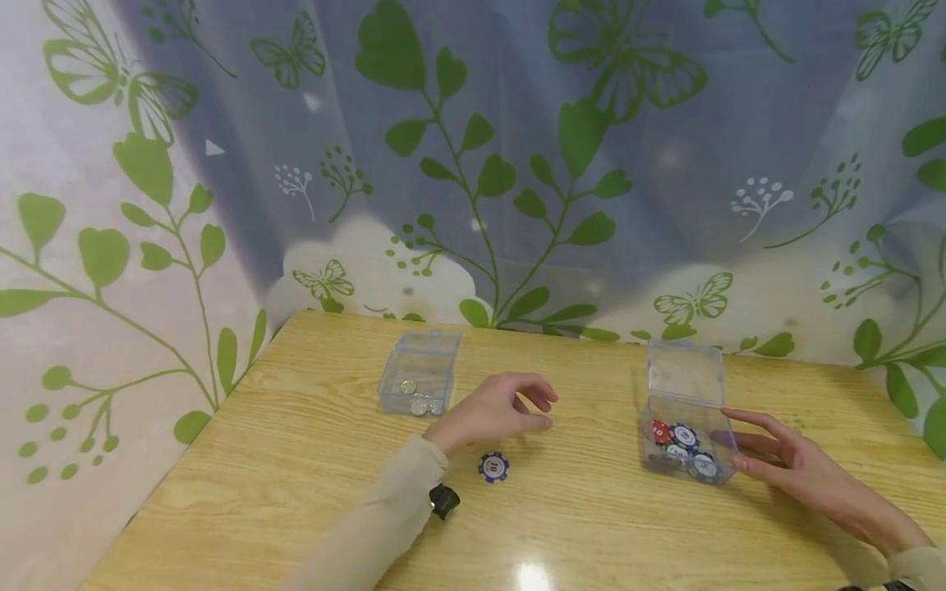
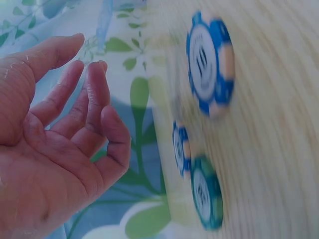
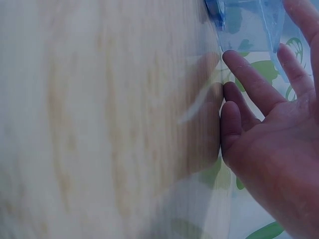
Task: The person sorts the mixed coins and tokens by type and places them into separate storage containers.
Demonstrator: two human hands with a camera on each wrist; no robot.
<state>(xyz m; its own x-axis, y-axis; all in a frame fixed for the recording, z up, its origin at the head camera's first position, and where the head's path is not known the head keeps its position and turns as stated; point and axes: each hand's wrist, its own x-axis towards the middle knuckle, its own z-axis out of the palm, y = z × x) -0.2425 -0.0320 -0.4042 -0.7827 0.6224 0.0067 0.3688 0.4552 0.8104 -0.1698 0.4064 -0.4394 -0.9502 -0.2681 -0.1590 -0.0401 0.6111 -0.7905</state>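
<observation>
My left hand (image 1: 498,410) hovers over the middle of the table with fingers loosely bent, holding nothing. Below it, a blue-and-white poker chip (image 1: 493,467) lies on the wood. The left wrist view shows this nearer blue chip (image 2: 203,63), a second blue chip (image 2: 181,149) and a green chip (image 2: 205,194) near the palm; the head view hides those two. My right hand (image 1: 801,472) rests at the right side of an open clear plastic box (image 1: 683,476), fingers extended against its wall. Inside that box lie red (image 1: 660,432), blue (image 1: 683,436) and other chips.
Another clear plastic box (image 1: 392,402) stands open at the left, with several silver coins (image 1: 419,407) inside. A patterned curtain (image 1: 473,164) hangs behind the wooden table (image 1: 576,525). On the left wrist is a black strap (image 1: 444,501).
</observation>
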